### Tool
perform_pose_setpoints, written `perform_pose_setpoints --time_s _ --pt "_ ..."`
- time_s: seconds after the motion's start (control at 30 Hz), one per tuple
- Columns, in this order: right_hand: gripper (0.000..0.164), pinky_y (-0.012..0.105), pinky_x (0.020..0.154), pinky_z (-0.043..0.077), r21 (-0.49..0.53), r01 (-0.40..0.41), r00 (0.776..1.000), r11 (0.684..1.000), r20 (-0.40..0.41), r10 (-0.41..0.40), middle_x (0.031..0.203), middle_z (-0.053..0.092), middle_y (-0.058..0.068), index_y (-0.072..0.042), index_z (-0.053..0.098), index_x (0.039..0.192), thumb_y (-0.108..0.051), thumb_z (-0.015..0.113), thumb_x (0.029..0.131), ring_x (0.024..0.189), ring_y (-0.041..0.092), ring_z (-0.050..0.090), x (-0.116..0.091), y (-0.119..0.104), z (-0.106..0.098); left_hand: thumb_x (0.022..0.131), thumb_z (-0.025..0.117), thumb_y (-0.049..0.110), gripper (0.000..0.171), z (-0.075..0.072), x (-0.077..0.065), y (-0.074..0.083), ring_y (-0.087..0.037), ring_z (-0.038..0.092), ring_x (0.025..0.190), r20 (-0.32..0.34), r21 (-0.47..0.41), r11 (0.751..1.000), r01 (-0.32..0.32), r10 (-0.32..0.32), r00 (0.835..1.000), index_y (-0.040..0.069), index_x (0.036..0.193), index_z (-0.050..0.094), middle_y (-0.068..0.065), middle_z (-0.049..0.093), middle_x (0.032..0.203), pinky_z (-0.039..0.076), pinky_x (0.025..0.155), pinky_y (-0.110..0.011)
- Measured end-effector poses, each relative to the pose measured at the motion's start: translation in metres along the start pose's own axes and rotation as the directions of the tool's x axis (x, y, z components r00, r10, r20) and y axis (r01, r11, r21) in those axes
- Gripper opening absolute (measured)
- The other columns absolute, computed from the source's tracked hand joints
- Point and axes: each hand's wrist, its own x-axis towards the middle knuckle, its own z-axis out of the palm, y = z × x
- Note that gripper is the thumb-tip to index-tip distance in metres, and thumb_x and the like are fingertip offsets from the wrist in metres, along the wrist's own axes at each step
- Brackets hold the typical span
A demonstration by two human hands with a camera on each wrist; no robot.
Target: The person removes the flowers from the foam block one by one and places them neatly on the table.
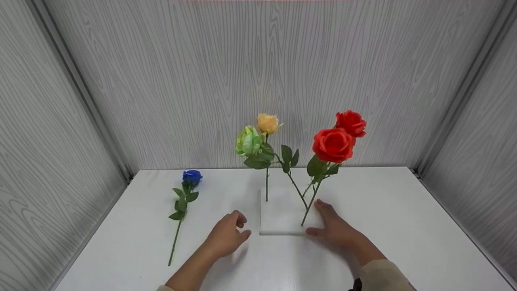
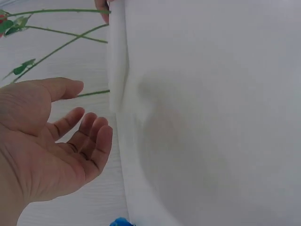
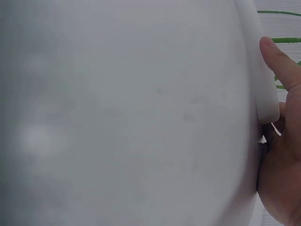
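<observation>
A white foam board [image 1: 282,220] lies flat on the table with several artificial flowers standing in it. At its left rises a yellow rose [image 1: 267,123]. A pale green flower [image 1: 248,141] leans left, and two red roses, one in front [image 1: 333,145] and one behind [image 1: 350,123], lean right. My right hand [image 1: 337,230] holds the board's front right corner, with the thumb [image 3: 277,59] on the front edge and the fingers along the right side, partly hidden. To the left of the board hovers my left hand [image 1: 227,236], fingers loosely bent, holding nothing.
A blue rose [image 1: 192,178] with a leafy green stem lies on the white table [image 1: 129,226] at the left. Grey wood-grain panels [image 1: 226,81] enclose the table at the back and both sides.
</observation>
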Motion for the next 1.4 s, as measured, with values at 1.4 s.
perform_pose_setpoints --time_s 1.4 --pt "0.112 0.064 0.136 0.020 0.019 0.060 0.998 0.998 -0.036 -0.059 0.184 0.013 0.013 -0.012 0.016 0.174 -0.059 0.079 0.094 0.171 0.038 0.011 0.000 0.003 0.000 0.103 0.076 0.019 0.008 0.118 0.065 0.077 -0.005 0.066 0.096 -0.113 -0.335 0.919 -0.206 0.178 0.978 0.018 0.111 0.074 0.005 0.076 0.104 0.058 0.088 -0.029"
